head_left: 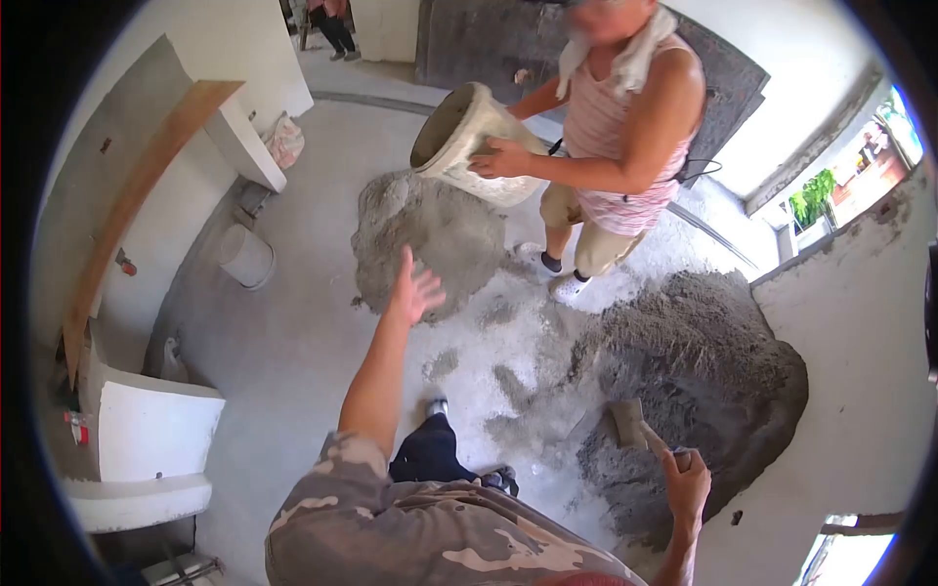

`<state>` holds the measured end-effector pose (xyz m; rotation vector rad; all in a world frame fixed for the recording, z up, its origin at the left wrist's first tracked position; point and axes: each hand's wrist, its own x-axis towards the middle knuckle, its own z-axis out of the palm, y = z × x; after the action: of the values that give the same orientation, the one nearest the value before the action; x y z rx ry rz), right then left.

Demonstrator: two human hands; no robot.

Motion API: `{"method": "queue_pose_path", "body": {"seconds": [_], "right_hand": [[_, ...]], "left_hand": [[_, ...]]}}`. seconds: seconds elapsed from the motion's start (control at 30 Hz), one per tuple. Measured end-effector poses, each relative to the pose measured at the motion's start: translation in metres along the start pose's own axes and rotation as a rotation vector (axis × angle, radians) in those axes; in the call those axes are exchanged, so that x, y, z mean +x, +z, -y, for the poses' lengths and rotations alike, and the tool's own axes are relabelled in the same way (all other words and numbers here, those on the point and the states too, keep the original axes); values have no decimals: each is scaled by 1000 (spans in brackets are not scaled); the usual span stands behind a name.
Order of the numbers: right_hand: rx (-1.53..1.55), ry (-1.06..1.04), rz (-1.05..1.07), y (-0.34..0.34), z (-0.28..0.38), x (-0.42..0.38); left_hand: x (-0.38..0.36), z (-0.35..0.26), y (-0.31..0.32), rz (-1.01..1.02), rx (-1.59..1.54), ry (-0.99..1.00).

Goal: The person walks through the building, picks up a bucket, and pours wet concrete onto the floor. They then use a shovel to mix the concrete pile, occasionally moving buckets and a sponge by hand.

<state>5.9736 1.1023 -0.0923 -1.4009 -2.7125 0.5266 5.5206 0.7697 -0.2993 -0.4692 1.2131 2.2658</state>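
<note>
My left hand (418,293) is stretched forward with its fingers spread and nothing in it. Beyond it, in this view, lies a flat round pile of grey mortar mix (425,239) on the floor. At the lower right my right hand (689,479) is closed around the handle of a trowel (627,424), index finger along it. The trowel's flat blade is over a large, dark wet mortar heap (703,371). A co-worker facing me holds a mortar-crusted bucket (489,146) in both hands, tipped with its mouth toward the left, above the round pile.
A white bucket (246,257) stands by the left wall. A long wooden board (142,200) leans there, near a curved white block (156,430). A crumpled bag (283,142) lies farther back. A dark panel (489,44) rests against the rear wall, and another person's legs show at the doorway.
</note>
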Motion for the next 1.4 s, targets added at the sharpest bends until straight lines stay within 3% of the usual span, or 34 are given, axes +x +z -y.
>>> {"method": "queue_pose_path", "body": {"seconds": [0.1,0.23,0.3,0.37,0.4,0.43,0.5,0.7,0.8,0.87,0.9,0.97,1.03,1.17,1.3,1.37,1.4], "right_hand": [[13,40,-11,23,25,5],[-26,74,-31,52,59,10],[-16,107,-22,65,79,29],[40,143,-46,79,82,33],[44,169,-40,83,88,39],[29,197,-27,81,98,44],[47,199,-46,82,104,63],[157,331,-49,69,76,109],[129,477,-20,53,62,122],[227,506,-31,45,61,121],[226,546,-38,43,52,115],[293,515,-55,45,29,104],[286,549,-59,49,12,87],[273,701,-34,64,19,56],[262,613,-56,67,3,22],[253,628,-87,65,-6,11],[256,631,-86,65,-11,9]], "left_hand": [[78,-46,48,-77,-117,41],[177,-69,87,-80,-184,-5],[224,-74,99,-191,-231,-19],[248,-62,93,185,-178,6],[238,-56,99,-57,77,66],[240,-46,91,-60,89,34],[245,-21,72,-20,225,-85],[211,100,24,-16,132,-175],[197,174,-10,-140,93,-198],[191,220,-32,-359,130,-257],[193,243,-43,-343,158,-282],[205,282,-64,-598,228,-348],[213,315,-76,-681,333,-338],[245,374,-117,-506,480,-338],[291,405,-144,-367,523,-370],[328,424,-179,-294,417,-619],[327,421,-174,-255,554,-657]]}}
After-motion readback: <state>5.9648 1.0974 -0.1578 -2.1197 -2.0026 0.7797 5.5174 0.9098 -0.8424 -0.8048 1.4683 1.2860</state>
